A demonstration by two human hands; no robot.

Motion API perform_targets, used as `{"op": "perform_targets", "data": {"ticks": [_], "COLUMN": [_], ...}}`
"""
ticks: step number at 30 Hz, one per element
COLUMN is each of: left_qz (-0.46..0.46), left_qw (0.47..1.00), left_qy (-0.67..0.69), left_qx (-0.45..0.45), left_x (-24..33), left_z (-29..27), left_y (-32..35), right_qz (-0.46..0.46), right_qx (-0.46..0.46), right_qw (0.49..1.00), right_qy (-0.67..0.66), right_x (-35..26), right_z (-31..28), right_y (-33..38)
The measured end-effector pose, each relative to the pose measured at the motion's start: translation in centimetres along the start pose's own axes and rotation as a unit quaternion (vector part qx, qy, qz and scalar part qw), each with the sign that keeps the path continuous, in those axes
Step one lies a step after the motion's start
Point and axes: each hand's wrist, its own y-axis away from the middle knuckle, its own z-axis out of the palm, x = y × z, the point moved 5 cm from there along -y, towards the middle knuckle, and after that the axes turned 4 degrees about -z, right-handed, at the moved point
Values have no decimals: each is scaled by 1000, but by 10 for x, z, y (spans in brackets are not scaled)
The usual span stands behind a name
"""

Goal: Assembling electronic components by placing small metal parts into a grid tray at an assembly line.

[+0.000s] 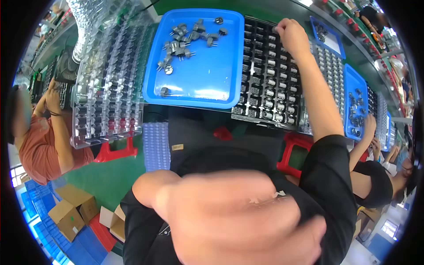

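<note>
My right hand (293, 39) reaches over the far end of a black compartment tray (258, 116), with its fingers pinched together. What lies between those fingertips, if anything, is hidden. Silver cylindrical metal parts (269, 95) sit in rows in this tray. My left hand (238, 216) is raised close to the camera, large and smeared by motion, its fingers bent across in front of my dark shirt. Whether it holds anything cannot be made out. Left of the black tray lies a blue tray (198, 102) with several loose grey pronged parts (179, 47).
Stacked clear plastic blister trays (108, 79) stand left of the blue tray. Further right are a tray of parts (329, 66) and another blue tray (351, 73). Co-workers sit at left (42, 145) and right (375, 176). Red stools (117, 150) and cardboard boxes (68, 218) are below.
</note>
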Motion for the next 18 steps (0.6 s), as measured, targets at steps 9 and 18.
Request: {"op": "perform_targets", "data": {"ticks": [9, 18], "left_qz": [-122, -146], "left_qw": [963, 967], "left_qy": [240, 176], "left_qx": [-27, -111], "left_x": [-37, -107], "left_z": [14, 33], "left_y": [-45, -55], "right_qz": [-63, 119], "right_qx": [-76, 3], "right_qw": [994, 981], "right_qy": [-39, 156], "right_x": [-15, 255], "right_z": [13, -13], "right_y": [-10, -83]}}
